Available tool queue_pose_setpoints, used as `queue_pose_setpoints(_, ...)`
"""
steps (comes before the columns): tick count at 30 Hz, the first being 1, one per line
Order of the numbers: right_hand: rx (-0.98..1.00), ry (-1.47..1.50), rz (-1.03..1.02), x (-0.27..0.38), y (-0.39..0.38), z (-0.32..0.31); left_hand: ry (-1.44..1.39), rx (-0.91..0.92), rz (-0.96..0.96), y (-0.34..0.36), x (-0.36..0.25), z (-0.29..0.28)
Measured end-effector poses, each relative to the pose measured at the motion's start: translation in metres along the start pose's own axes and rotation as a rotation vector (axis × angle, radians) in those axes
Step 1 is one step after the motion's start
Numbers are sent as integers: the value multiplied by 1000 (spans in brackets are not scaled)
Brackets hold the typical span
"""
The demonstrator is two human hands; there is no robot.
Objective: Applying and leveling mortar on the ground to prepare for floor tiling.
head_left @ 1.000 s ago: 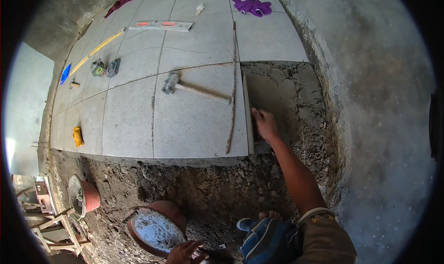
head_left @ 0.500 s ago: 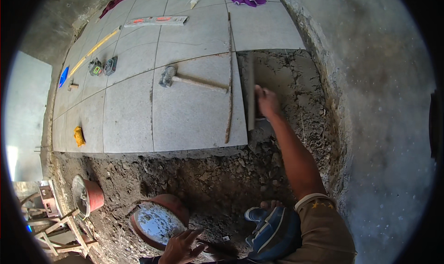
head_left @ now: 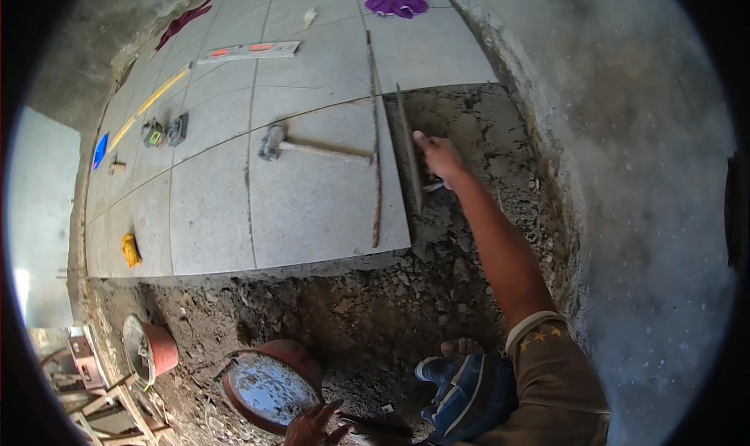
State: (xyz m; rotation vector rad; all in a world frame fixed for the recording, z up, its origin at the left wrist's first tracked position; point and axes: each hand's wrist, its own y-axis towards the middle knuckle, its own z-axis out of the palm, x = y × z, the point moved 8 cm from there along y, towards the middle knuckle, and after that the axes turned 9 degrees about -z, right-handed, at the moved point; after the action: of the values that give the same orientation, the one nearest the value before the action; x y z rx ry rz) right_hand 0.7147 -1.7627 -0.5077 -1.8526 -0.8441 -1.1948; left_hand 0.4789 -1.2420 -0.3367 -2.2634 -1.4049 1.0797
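Observation:
My right hand [head_left: 437,160] grips a long flat grey float [head_left: 408,151] held on edge over the wet mortar bed [head_left: 476,126], just right of the last tile [head_left: 320,204]. My left hand [head_left: 313,426] is low at the bottom, fingers apart and empty, by a red-brown basin [head_left: 293,364] with pale, speckled contents. A mallet [head_left: 273,142] with a wooden handle lies on the tile, beside a thin rod [head_left: 373,212].
Tiles hold a level [head_left: 250,51], yellow rule [head_left: 155,94], tools [head_left: 154,133], orange bundle [head_left: 130,250] and purple gloves [head_left: 394,2]. A red bucket [head_left: 160,344] and wooden frame [head_left: 117,407] stand lower left. Rubble [head_left: 367,305] borders the tiles; a concrete wall [head_left: 641,212] rises right.
My right hand and the float have moved forward along the tile edge, away from me. My left hand remains low by the basin, shifting slightly. The view has shifted a little.

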Motion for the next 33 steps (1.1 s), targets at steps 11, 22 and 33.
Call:
queue_pose_setpoints(11, -198, -266, 153, -68, -107, -83, -46, -69, 125, 4, -5, -18)
queue_pose_setpoints(22, -262, -18, -18, -49, -207, -82, -12, 34, 97, -4, -20, -5)
queue_pose_setpoints(33, -295, -698, -328, 1, -90, -162, -102, -57, 110, 12, -31, -6)
